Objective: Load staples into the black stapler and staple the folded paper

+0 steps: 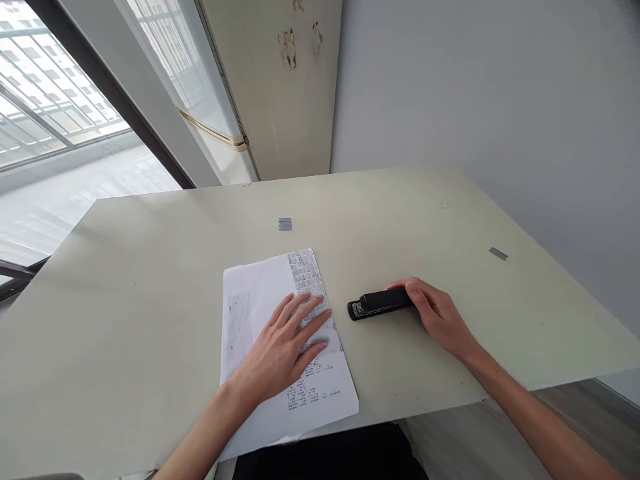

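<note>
Printed sheets of paper (320, 390) lie on the pale table (150, 320) close to its front edge. My left hand (290, 343) rests flat on them with its fingers spread, hiding part of the print. To the right of the paper is a black stapler (383, 303), its front end pointing left toward the sheets but apart from them. My right hand (435, 310) grips the rear end of the stapler, thumb on top. The fingers beneath are partly hidden.
Small strips of grey staples (285, 224) lie beyond the paper, and another grey strip (499, 253) lies at the right. A cabinet or fridge with a gold handle (215, 130) and a grey wall (475, 100) stand behind the table. Windows are at the left.
</note>
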Demonstrator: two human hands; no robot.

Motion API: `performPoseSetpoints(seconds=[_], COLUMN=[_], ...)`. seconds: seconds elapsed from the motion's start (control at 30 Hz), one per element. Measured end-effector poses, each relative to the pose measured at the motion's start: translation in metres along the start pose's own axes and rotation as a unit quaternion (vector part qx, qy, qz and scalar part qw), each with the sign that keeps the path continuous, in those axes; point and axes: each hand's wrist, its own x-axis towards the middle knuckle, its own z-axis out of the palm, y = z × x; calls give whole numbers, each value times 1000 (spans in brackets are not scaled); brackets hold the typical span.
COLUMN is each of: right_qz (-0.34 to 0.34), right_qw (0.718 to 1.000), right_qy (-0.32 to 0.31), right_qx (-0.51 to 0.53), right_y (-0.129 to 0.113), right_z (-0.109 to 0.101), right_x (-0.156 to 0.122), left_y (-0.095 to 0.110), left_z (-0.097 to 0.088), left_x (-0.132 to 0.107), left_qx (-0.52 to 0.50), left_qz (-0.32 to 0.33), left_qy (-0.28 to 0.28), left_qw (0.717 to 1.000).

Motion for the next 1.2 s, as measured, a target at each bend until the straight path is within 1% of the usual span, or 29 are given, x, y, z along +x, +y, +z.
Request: performPoseSetpoints(seconds=[0.2, 0.43, 0.53, 0.6, 0.73, 0.8, 0.87, 1.0, 1.1, 1.2], right_qz=[-4, -2, 0, -1, -3, -7, -17, -27, -47, -75], right_qw=[1000, 1000, 1000, 1000, 999, 999, 999, 999, 998, 996], right_qy=[5, 4, 4, 5, 10, 5, -6, -30, -36, -44], right_qx=[-21, -20, -19, -21, -32, -33, -26, -17, -25, -36], right_y=[-6, -6, -5, -6, -7, -7, -6, -4, -3, -5], right_z=[1, 1, 1, 2, 2, 2, 2, 2, 3, 4], right_x=[0, 0, 0, 1, 0, 0, -1, -2, -3, -3], left_y=[-1, 0, -6, -16, -48, -62, -72, -81, -87, -91], left_z=[-4, -4, -9, -16, -28, -32, -34, -33, -31, -28], left_x=[0, -1, -3, -8, -20, -28, -36, -55, -68, -76], left_qx=[30, -7, -18, -9, 28, 33, 28, 24, 28, 30], left_qz=[8, -3, -16, -44, -145, -185, -211, -240, -270, -289], left_qy=[-8, 15, 24, 33, 63, 64, 52, 31, 47, 64], left_qw=[999, 1000, 999, 998, 987, 980, 976, 970, 961, 955])
